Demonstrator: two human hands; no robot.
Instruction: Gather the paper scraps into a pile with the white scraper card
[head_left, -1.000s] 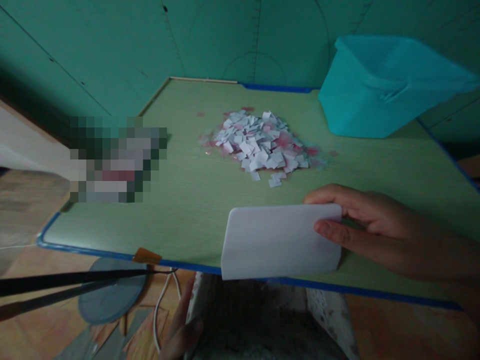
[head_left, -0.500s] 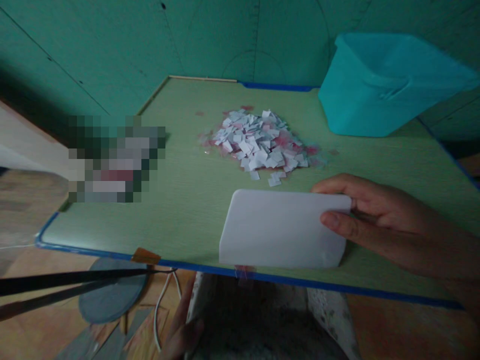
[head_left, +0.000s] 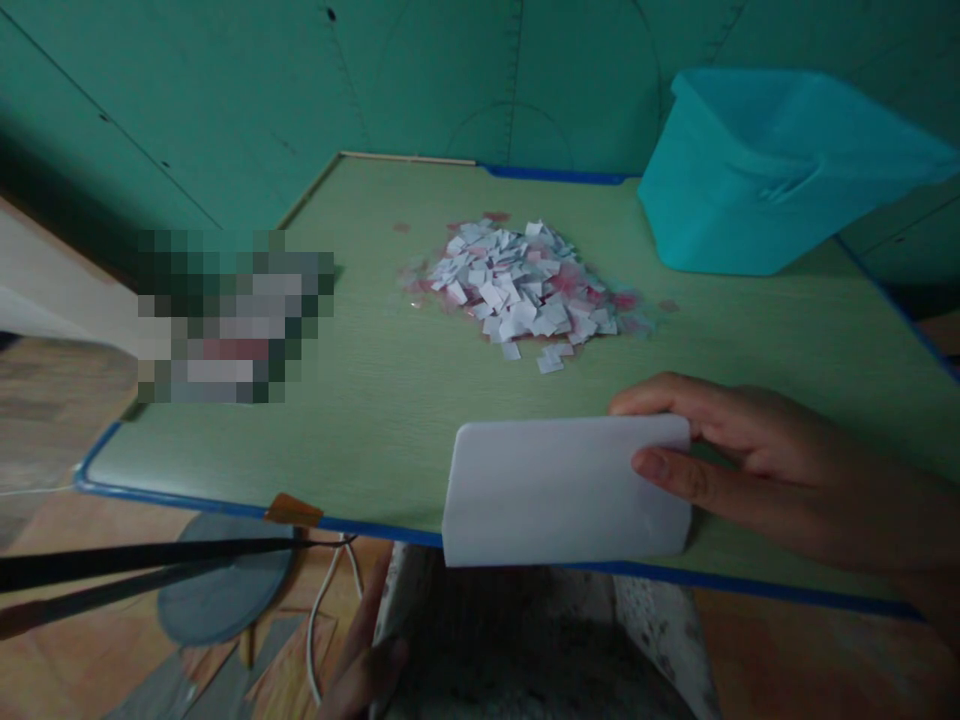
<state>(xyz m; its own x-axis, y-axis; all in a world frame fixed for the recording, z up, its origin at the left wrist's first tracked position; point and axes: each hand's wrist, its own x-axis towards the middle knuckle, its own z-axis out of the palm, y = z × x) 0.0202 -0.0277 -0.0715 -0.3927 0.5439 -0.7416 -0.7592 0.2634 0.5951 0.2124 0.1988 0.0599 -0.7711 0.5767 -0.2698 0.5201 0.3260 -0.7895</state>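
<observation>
My right hand (head_left: 720, 465) grips a flat white plastic scraper (head_left: 555, 495) by its right end, thumb on the near face and fingers behind. The scraper's lower edge is at the front edge of the table (head_left: 360, 420). Beyond it lies a heap of small white paper squares (head_left: 517, 285), with pink wet stains among and around them. A few squares lie loose at the near side of the heap. My left hand (head_left: 367, 675) is low in the shade below the table edge, by my lap; its fingers are too dark to make out.
A turquoise plastic bin (head_left: 735, 200) stands at the back right of the table. A pixelated object (head_left: 240, 325) is at the left edge. Below are a grey round stool (head_left: 225, 590), dark straps (head_left: 150, 560) and a white cable (head_left: 319, 610). A green wall (head_left: 450, 70) rises behind.
My right hand has drawn the scraper toward me, to the table's front edge, and it now covers the clear tape there. The paper heap, the bin and my left hand look unchanged.
</observation>
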